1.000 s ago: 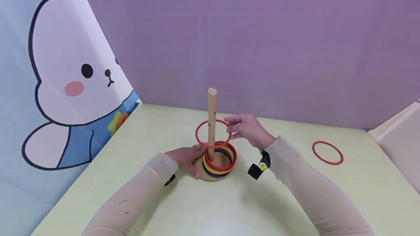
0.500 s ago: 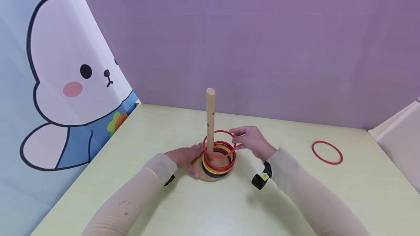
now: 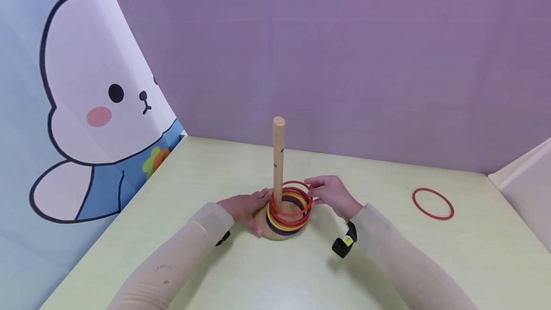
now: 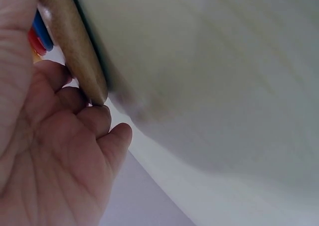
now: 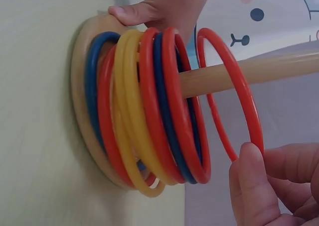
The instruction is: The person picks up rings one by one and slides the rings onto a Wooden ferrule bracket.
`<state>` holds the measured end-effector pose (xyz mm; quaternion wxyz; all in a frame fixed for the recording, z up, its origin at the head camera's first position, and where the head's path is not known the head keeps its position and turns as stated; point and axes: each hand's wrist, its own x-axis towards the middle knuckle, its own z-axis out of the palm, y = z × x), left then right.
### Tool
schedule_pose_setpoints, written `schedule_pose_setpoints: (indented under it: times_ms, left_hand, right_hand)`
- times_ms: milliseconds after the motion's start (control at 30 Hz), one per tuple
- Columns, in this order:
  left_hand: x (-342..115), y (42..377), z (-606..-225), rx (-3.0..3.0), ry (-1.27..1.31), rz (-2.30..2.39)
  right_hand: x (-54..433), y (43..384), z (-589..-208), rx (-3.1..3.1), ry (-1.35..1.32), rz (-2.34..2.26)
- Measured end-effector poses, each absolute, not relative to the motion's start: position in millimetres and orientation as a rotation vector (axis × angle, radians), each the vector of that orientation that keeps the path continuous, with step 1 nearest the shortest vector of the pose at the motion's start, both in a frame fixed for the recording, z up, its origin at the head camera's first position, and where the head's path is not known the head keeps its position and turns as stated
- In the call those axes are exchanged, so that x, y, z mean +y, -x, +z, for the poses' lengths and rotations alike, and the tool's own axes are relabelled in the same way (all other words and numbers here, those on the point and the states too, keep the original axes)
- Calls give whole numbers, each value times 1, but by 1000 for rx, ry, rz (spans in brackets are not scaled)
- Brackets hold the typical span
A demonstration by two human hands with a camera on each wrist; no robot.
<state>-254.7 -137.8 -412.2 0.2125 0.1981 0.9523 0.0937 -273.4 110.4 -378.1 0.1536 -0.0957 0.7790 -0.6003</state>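
A pale wooden post (image 3: 279,157) rises from a round wooden base (image 5: 82,81). Around its foot lies a stack of rings in red, yellow and blue, among them a yellow ring (image 5: 128,86). My right hand (image 3: 333,197) pinches a red ring (image 5: 240,84) between thumb and fingers. That ring encircles the post, tilted, just above the stack and apart from it in the right wrist view. My left hand (image 3: 243,207) holds the base at its left edge, thumb toward the front; in the left wrist view its fingers (image 4: 97,119) curl at the base's edge.
Another red ring (image 3: 441,218) lies flat on the light table (image 3: 387,267), to the right of my right hand. A purple cloth wall (image 3: 344,61) stands behind, and a rabbit-print cloth (image 3: 86,157) hangs at the left. A white panel (image 3: 529,185) borders the right side.
My right hand has lowered the red ring along the post, from well above the stack to just over it, drifting slightly right. My left hand stays on the base.
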Motion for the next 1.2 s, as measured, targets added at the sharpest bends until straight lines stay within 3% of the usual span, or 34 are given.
schedule_pose_setpoints:
  times_ms: [733, 1200]
  left_hand:
    - [-129, 255, -406, 2685, -565, 156]
    - [-137, 253, -409, 2726, -599, 14]
  right_hand:
    - [139, 281, -390, 2449, 340, -1438]
    - [299, 299, -399, 2799, 217, -1103]
